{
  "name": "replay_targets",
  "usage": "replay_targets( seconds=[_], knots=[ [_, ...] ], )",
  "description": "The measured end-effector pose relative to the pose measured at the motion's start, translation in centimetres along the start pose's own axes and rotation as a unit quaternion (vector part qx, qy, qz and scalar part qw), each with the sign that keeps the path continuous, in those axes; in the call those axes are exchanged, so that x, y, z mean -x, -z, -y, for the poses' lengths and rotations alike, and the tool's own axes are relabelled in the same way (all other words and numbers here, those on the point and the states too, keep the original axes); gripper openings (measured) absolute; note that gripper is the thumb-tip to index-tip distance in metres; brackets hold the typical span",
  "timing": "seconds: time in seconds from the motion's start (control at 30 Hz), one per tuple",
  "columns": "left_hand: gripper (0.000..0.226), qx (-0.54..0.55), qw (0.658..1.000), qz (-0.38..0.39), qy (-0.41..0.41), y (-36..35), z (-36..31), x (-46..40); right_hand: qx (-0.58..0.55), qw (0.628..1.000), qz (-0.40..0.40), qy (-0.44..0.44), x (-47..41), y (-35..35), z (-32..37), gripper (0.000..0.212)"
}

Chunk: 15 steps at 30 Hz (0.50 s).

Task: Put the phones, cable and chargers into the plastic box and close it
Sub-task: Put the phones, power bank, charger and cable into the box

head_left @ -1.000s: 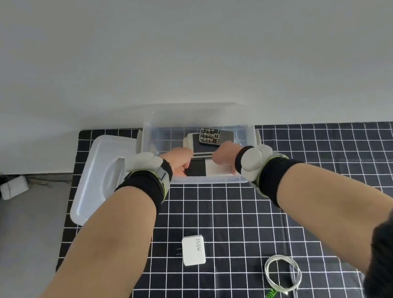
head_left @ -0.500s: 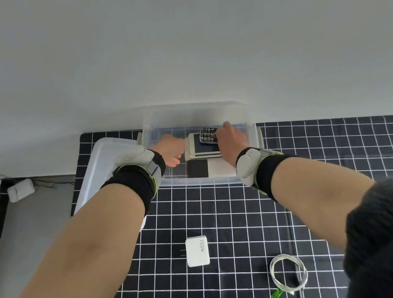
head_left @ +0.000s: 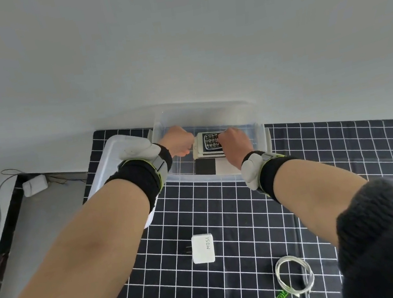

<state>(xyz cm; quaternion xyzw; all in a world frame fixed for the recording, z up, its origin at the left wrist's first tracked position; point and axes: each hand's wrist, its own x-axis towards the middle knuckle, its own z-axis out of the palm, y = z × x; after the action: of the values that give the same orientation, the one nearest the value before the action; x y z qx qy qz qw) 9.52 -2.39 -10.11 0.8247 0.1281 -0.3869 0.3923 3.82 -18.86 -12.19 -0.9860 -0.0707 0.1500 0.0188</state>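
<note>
A: While both arms reached forward, where did the hands sit relative to the plastic box [head_left: 206, 113]?

B: Both were inside the open box. Left hand [head_left: 178, 143] was curled into a loose fist at the left end of the stack of phones [head_left: 209, 146]; fingers were hidden, so I could not tell whether it held anything. Right hand [head_left: 235, 144] was curled over the stack's right end, fingers on the keypad phone [head_left: 210, 141] lying on top; it appeared to grip it.

A: And the stack itself?

B: It lay flat in the box's middle, toward the far wall.

A: Lid?

B: White lid [head_left: 114, 159] lay off, touching the box's left side, partly under the left forearm.

A: Items outside the box?

B: White charger [head_left: 203, 248] lay on the grid mat [head_left: 345, 151], well in front of the box. Coiled white cable [head_left: 295, 276] lay further forward, to the charger's right. Neither was touched.
</note>
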Motion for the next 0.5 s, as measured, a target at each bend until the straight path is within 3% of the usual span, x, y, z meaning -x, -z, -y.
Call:
replay_targets(
  seconds=[0.5],
  knots=[
    [0.008,-0.020,0.998,-0.046,-0.043,0.9,-1.1,2.4,-0.049,0.997,0.008,-0.053,1.3,2.1,0.7,0.030]
  ],
)
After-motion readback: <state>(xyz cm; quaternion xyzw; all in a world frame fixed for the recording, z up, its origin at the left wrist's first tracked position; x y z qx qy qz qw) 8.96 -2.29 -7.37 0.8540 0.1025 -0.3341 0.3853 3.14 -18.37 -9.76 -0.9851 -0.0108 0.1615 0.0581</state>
